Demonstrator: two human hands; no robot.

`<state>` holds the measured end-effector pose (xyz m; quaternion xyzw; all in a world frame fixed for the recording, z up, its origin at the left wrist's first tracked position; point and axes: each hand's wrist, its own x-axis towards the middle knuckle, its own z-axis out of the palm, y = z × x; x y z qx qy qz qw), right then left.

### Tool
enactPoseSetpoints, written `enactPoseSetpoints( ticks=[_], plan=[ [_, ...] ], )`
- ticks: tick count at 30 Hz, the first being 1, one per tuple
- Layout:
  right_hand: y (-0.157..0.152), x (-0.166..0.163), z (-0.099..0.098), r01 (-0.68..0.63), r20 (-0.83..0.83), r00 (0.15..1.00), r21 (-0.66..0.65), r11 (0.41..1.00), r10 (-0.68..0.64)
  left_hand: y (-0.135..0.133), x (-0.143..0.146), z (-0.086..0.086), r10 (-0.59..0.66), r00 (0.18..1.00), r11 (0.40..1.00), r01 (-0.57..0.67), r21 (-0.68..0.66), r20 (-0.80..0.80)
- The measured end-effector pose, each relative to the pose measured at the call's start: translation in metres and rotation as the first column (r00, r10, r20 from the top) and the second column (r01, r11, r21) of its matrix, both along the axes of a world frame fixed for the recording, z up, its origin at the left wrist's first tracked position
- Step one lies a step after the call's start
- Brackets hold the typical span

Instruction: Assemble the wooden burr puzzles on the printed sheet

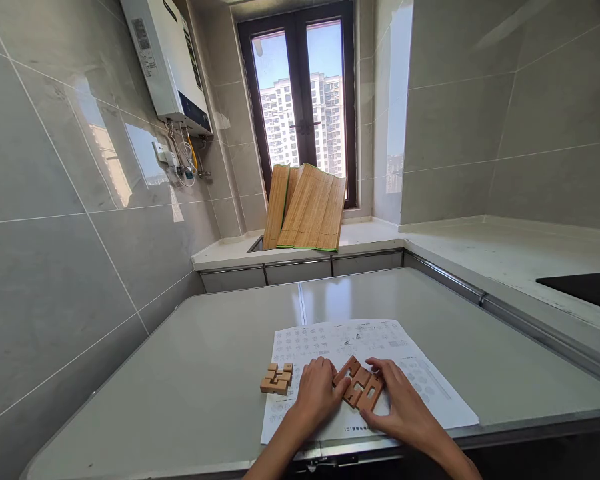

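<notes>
A group of notched brown wooden puzzle pieces [360, 385] lies on a printed instruction sheet [430, 380] near the table's front edge. My left hand [317, 395] rests on the sheet with fingers curled, its fingertips pressing against the left side of that group. From the right, my right hand [405, 403] pinches the same pieces with thumb and fingers. A second, smaller cluster of lighter wooden pieces [277, 378] sits untouched just left of my left hand, on the sheet's left edge.
The grey table [195, 380] meets a tiled wall on the left. Behind it a white counter [480, 250] holds rolled bamboo mats [307, 208] below a window. A water heater [167, 60] hangs on the left wall. A black cooktop [585, 287] lies at right.
</notes>
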<state>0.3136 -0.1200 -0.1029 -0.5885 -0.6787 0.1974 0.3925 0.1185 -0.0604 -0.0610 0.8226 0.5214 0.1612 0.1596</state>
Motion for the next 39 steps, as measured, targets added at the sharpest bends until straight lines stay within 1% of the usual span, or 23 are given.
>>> enactPoseSetpoints(
  ticks=[5,9,11,16,21,23,25,27,29,30,31,33,34,35,36,37,39],
  plan=[
    [0.002,0.001,-0.001,0.053,0.025,0.998,0.005,0.999,-0.053,-0.007,-0.002,0.005,-0.008,0.999,0.998,0.006,0.065,0.031],
    [0.003,0.002,-0.003,0.077,0.05,0.996,0.033,0.996,-0.079,-0.017,0.002,0.01,-0.084,0.995,0.984,0.074,0.164,0.055],
    [0.004,0.003,-0.006,0.08,0.03,0.996,0.049,0.996,-0.082,-0.021,0.006,0.011,-0.111,0.993,0.979,0.105,0.172,0.028],
    [0.006,0.007,-0.01,0.097,-0.085,0.992,0.09,0.991,-0.09,-0.025,0.013,0.014,-0.138,0.99,0.979,0.142,0.144,-0.039],
    [0.003,0.013,-0.007,0.103,-0.294,0.953,0.083,0.991,-0.074,-0.026,0.015,0.015,-0.188,0.98,0.97,0.194,0.144,-0.059],
    [0.002,0.014,-0.005,0.12,-0.4,0.913,0.09,0.989,-0.074,-0.026,0.016,0.014,-0.201,0.979,0.966,0.2,0.162,-0.012],
    [0.001,0.016,-0.004,0.142,-0.507,0.859,0.097,0.985,-0.074,-0.026,0.016,0.012,-0.188,0.978,0.972,0.171,0.159,0.094],
    [0.001,0.018,-0.003,0.152,-0.595,0.801,0.096,0.984,-0.066,-0.025,0.016,0.011,-0.146,0.953,0.989,0.132,0.068,0.265],
    [-0.001,0.02,0.0,0.129,-0.654,0.755,0.09,0.988,-0.039,-0.025,0.014,0.009,-0.077,0.882,0.984,0.143,-0.108,0.465],
    [-0.002,0.02,0.001,0.112,-0.677,0.736,0.09,0.99,-0.022,-0.026,0.012,0.009,-0.03,0.83,0.963,0.174,-0.207,0.558],
    [-0.004,0.02,0.004,0.095,-0.697,0.717,0.093,0.991,-0.004,-0.027,0.011,0.009,0.024,0.771,0.927,0.221,-0.303,0.637],
    [-0.01,0.018,0.01,0.063,-0.727,0.686,0.103,0.993,0.032,-0.031,0.006,0.01,0.141,0.654,0.82,0.344,-0.458,0.743],
    [-0.013,0.016,0.014,0.049,-0.737,0.674,0.111,0.993,0.049,-0.034,0.003,0.012,0.196,0.605,0.758,0.405,-0.51,0.772],
    [-0.016,0.014,0.018,0.033,-0.743,0.666,0.119,0.992,0.067,-0.037,0.0,0.014,0.242,0.565,0.702,0.459,-0.545,0.789],
    [-0.019,0.012,0.023,0.013,-0.743,0.664,0.128,0.992,0.087,-0.04,-0.002,0.017,0.278,0.534,0.66,0.497,-0.563,0.798],
    [-0.022,0.01,0.026,-0.01,-0.738,0.666,0.138,0.99,0.109,-0.043,-0.005,0.021,0.304,0.513,0.632,0.522,-0.573,0.803],
    [-0.026,0.007,0.033,-0.061,-0.72,0.676,0.159,0.985,0.158,-0.048,-0.008,0.027,0.337,0.478,0.607,0.549,-0.575,0.811]
  ],
)
